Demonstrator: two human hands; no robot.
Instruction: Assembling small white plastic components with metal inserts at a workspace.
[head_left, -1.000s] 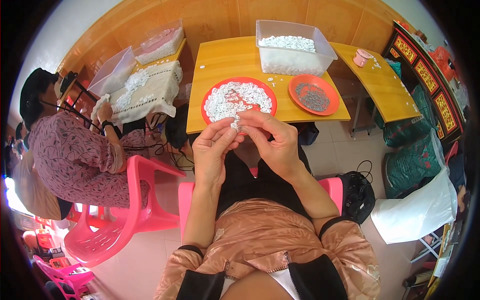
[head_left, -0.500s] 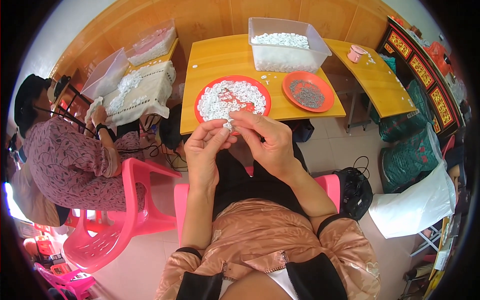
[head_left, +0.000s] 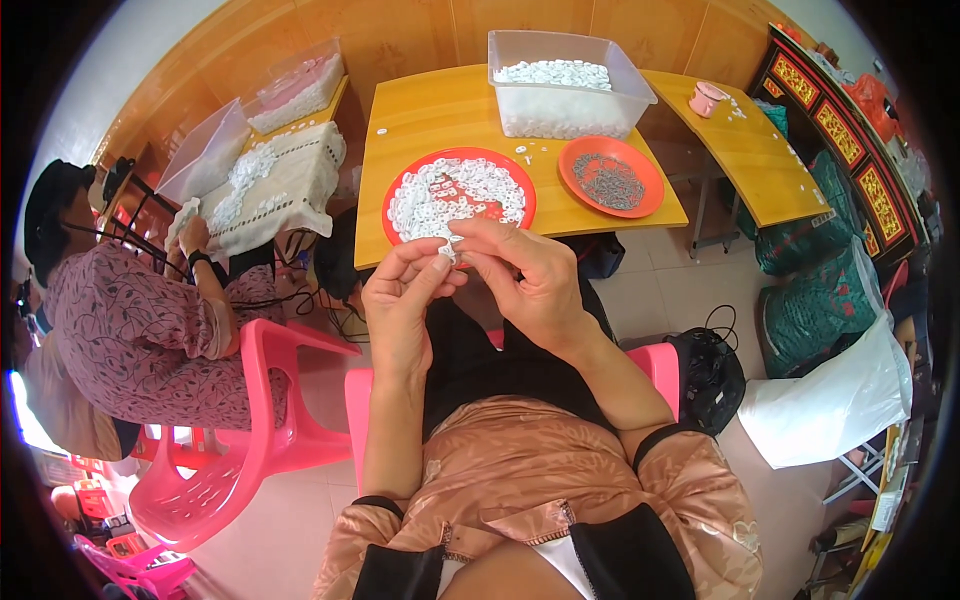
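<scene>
One small white piece, mid-frame near the red plate, is pinched by fingers of the left hand and right hand, probably for steadiness.

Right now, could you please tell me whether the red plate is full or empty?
Mostly full: white pieces cover most of the red plate, leaving some red showing.

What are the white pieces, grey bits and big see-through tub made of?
White pieces on the red plate: probably plastic, uniformly white and opaque.
Grey bits in the orange dish: perhaps metal, from their dull steely colour; too small for certainty.
Tub: likely plastic, slightly cloudy; contents show blurred through its wall.
</scene>
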